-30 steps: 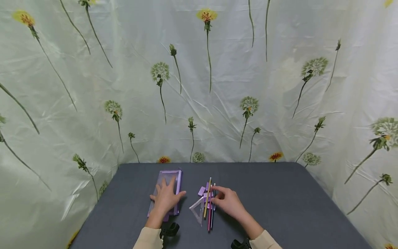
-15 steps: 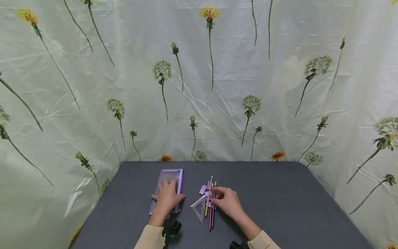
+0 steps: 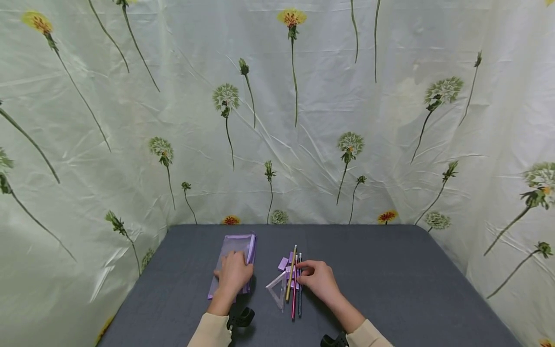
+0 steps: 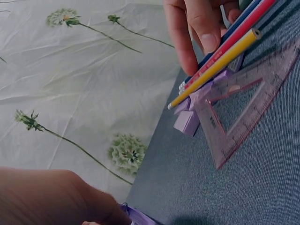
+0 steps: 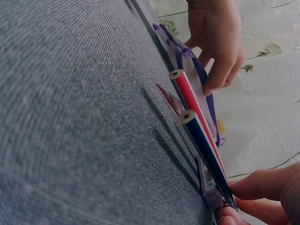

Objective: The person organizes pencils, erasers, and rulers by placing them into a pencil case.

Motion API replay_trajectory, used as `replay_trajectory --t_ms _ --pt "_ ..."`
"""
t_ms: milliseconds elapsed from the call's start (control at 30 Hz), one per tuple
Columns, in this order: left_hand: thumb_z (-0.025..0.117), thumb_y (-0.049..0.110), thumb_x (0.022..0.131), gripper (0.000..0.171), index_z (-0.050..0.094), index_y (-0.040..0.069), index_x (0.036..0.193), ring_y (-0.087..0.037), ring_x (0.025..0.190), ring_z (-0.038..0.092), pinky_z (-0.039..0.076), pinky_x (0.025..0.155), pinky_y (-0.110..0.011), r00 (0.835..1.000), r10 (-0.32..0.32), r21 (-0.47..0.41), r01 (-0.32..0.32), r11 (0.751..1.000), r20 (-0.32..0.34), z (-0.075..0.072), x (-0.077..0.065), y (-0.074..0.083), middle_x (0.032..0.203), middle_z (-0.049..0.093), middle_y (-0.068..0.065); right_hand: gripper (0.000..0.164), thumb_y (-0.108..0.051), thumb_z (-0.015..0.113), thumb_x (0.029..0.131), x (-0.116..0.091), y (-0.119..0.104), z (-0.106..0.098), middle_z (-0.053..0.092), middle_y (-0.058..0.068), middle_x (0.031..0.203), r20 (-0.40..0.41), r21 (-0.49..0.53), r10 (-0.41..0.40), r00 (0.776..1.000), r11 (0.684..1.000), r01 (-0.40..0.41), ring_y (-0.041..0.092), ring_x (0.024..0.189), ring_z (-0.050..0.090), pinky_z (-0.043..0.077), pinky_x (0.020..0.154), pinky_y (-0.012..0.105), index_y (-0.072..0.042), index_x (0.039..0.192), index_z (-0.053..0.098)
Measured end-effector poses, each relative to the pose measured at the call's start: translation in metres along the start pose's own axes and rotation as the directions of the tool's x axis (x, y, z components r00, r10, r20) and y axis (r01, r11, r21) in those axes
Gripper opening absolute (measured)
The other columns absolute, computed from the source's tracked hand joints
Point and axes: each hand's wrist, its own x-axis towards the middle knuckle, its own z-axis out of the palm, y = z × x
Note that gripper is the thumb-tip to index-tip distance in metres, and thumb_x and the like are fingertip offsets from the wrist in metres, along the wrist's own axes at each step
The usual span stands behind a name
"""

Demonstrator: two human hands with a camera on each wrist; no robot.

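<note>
My left hand [image 3: 234, 271] lies on a clear pencil pouch [image 3: 231, 242] with purple edging, its fingers bent. In the right wrist view its fingertips grip the purple edge of the pouch. My right hand [image 3: 318, 280] pinches a dark blue pencil [image 5: 204, 145] between thumb and fingers. Beside it lie a red pencil [image 3: 294, 308] and a yellow pencil [image 4: 220, 65], propped over several small purple blocks [image 4: 186, 123]. One block carries a barcode and looks like an eraser [image 5: 206, 180]. A clear pinkish set square [image 4: 213, 141] leans against this pile on its left.
Everything lies on a dark grey table [image 3: 390, 284]. A pale curtain [image 3: 277, 96] printed with dandelions hangs behind its far edge. Black straps [image 3: 241, 318] with wrist cameras sit on both wrists, near cream sleeves [image 3: 210, 331].
The left hand's spread fingers have curled in on the pouch. The dark blue pencil has shifted slightly right, away from the red one, with the right hand. The head view shifted slightly.
</note>
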Motion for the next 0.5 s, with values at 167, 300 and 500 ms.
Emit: replay_trajectory --t_ms 167,300,500 --pt "0.068 0.013 0.079 0.02 0.052 0.012 0.067 -0.037 0.089 0.056 0.033 0.079 -0.077 0.999 -0.008 0.004 0.008 1.0 -0.044 -0.0016 -0.0011 0.0018 0.081 0.054 -0.008 0.032 -0.003 0.081 0.074 0.0009 0.002 0.0002 0.066 -0.002 0.071 0.006 0.036 0.013 1.0 0.999 -0.013 0.011 0.06 0.056 0.046 0.055 0.03 -0.008 0.105 0.076" --pt "0.066 0.01 0.077 0.022 0.05 0.014 0.063 -0.029 0.076 0.055 0.039 0.071 -0.068 0.997 -0.025 -0.032 0.022 0.999 -0.073 -0.0039 -0.0024 0.0034 0.074 0.053 -0.005 0.034 0.0 0.079 0.075 0.0005 0.0023 -0.0013 0.068 0.002 0.074 0.025 0.115 0.039 0.999 0.992 -0.042 0.013 0.055 0.058 0.05 0.05 0.032 -0.004 0.108 0.075" --pt "0.067 0.011 0.078 0.023 0.051 0.015 0.063 -0.02 0.058 0.048 0.035 0.051 -0.042 0.994 -0.038 -0.111 0.026 0.993 -0.105 -0.0085 -0.0026 0.0045 0.063 0.049 0.0 0.037 0.004 0.076 0.077 -0.0007 -0.0014 -0.0046 0.068 0.005 0.077 0.031 0.174 0.068 0.997 0.982 -0.072 0.017 0.059 0.064 0.055 0.053 0.033 -0.001 0.113 0.073"
